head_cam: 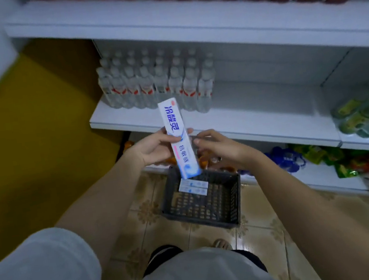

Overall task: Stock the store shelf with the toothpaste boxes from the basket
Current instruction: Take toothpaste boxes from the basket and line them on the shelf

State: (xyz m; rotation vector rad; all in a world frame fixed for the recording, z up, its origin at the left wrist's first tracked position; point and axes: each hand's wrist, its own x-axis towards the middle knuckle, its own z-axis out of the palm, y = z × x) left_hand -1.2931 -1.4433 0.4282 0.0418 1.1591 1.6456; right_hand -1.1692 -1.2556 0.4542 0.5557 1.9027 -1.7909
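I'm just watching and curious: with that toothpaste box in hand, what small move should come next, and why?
Probably lift the toothpaste box forward and set it on the bare stretch of the middle shelf, right of the water bottles. The left hand already grips it above the basket; the right hand is beside it.

Glossy cardboard toothpaste box; dark plastic lattice basket; matt white shelf (painted, smooth); glazed patterned floor tiles

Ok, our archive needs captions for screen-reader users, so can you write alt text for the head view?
A person's left hand holds a white toothpaste box upright above a dark basket on the tiled floor, the right hand close beside it. More toothpaste boxes lie in the basket; behind, a white shelf carries water bottles.
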